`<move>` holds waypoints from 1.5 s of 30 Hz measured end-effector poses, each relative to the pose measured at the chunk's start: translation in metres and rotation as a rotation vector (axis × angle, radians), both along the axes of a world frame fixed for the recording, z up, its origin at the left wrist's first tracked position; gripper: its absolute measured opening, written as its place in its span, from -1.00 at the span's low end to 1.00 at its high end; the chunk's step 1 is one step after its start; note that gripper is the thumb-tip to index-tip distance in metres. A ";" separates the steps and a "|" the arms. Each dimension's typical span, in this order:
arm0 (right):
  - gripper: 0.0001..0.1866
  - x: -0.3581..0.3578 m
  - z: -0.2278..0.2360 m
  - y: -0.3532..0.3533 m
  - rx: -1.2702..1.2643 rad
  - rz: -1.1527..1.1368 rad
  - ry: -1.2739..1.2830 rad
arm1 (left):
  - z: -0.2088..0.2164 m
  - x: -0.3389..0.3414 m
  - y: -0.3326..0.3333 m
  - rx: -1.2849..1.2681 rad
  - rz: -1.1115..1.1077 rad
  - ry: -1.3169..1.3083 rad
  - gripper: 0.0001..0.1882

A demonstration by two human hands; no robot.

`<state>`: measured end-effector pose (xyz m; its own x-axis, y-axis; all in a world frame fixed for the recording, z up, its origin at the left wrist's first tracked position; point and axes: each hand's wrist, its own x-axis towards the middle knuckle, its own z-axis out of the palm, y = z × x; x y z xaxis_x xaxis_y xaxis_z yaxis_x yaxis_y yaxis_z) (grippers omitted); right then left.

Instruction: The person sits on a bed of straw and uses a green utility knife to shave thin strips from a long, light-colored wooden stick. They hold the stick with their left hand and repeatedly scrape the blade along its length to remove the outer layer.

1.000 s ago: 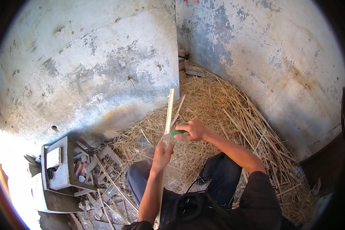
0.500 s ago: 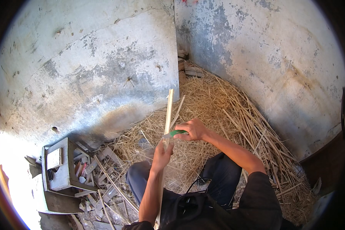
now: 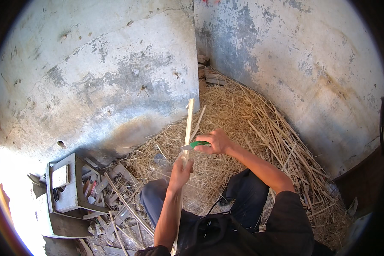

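Note:
My left hand (image 3: 181,172) is closed around a long pale strip of split wood or bamboo (image 3: 189,121). The strip runs from beside my left forearm up past the fist, its far end before the wall. In my right hand (image 3: 216,142) is a knife (image 3: 199,144) with a green handle, gripped with the fingers wrapped round it. Its short blade (image 3: 186,147) points left and lies across the strip, just above my left fist. Whether the edge is biting into the strip is too small to tell.
Straw-like shavings (image 3: 226,115) cover the floor ahead, with a heap of long thin strips (image 3: 286,147) along the right wall. A battered wooden cabinet (image 3: 68,183) stands at the left beside scattered wood scraps (image 3: 115,196). Two peeling walls meet ahead.
My right hand has moved slightly up along the strip, taking the knife blade farther from my left fist. The left hand and the strip are nearly unmoved.

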<state>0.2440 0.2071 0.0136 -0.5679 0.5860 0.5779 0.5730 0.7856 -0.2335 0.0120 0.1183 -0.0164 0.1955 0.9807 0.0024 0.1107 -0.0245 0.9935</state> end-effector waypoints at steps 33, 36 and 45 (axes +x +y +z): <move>-0.44 0.067 0.007 0.061 0.058 -0.301 0.064 | 0.012 0.006 -0.014 0.026 -0.053 0.184 -0.63; -0.41 0.071 0.008 0.065 0.125 -0.287 0.123 | 0.012 0.006 -0.015 0.014 -0.066 0.204 -0.63; -0.35 0.085 0.015 0.070 0.146 -0.349 0.149 | 0.013 0.006 -0.015 0.014 -0.115 0.212 -0.63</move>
<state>0.3291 0.2768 0.0283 -0.2526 0.6346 0.7304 0.7795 0.5806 -0.2349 0.0177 0.1029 -0.0038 0.3036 0.9521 -0.0369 0.3127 -0.0630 0.9478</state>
